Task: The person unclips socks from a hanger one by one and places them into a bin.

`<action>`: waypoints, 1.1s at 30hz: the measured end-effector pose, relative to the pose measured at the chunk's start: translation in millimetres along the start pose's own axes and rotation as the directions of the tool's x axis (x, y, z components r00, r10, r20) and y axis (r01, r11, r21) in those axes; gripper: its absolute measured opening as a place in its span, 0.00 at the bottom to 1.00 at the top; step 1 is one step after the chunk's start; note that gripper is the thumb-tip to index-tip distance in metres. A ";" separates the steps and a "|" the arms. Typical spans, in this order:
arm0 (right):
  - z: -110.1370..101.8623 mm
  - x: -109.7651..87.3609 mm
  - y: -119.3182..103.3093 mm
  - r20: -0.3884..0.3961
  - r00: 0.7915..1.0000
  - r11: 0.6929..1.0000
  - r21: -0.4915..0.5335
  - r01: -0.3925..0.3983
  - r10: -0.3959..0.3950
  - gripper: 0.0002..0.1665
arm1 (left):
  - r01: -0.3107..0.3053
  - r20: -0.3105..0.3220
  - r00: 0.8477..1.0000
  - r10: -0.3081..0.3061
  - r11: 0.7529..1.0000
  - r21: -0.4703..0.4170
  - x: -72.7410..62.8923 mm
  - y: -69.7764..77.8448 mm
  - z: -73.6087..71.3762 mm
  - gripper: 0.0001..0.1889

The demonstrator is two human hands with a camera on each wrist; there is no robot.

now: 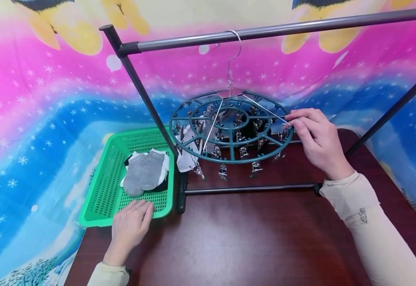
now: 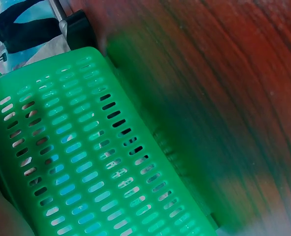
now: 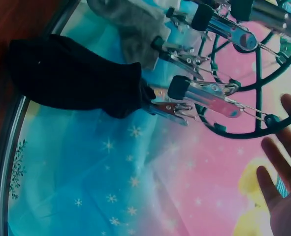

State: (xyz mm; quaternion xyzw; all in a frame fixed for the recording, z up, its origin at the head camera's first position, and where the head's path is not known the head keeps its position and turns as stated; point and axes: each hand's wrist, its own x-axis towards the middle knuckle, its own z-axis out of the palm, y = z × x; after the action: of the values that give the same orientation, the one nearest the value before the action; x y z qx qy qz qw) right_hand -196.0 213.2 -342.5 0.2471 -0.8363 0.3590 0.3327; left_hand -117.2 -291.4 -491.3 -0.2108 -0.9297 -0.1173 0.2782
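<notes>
A round, dark green clip hanger [image 1: 232, 155] hangs by its metal hook [image 1: 239, 43] from a dark rail, with metal clips all around. At its right edge, my right hand [image 1: 320, 139] pinches the ring between thumb and forefinger; the other fingers [image 3: 273, 189] extend loosely below it. A black sock [image 3: 81, 78] and a grey sock [image 3: 135, 39] hang from clips in the right wrist view. My left hand [image 1: 131, 226] rests loosely at the near rim of a green basket [image 1: 99, 190], fingertips hidden. Inside lies a pile of grey, white and black socks [image 1: 145, 172].
The rack's rail [image 1: 265, 33] crosses above the hanger. Its left post [image 1: 141, 89] stands right beside the basket, and a lower bar [image 1: 251, 190] runs over the dark wooden table [image 1: 243, 238]. A patterned cloth [image 1: 22, 119] covers the wall behind.
</notes>
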 end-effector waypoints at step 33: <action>3.8 -9.7 -13.0 -0.017 0.988 0.987 -0.041 0.153 -0.154 0.27 | -0.019 -0.013 1.000 0.019 1.000 0.002 -2.7 -2.5 2.4 0.17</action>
State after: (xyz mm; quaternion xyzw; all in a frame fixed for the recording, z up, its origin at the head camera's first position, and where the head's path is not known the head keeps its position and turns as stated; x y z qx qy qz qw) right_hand -182.5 203.9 -346.0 0.3005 -0.8183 0.3183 0.3725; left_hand -117.4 -293.6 -495.1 -0.2185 -0.9260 -0.1152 0.2857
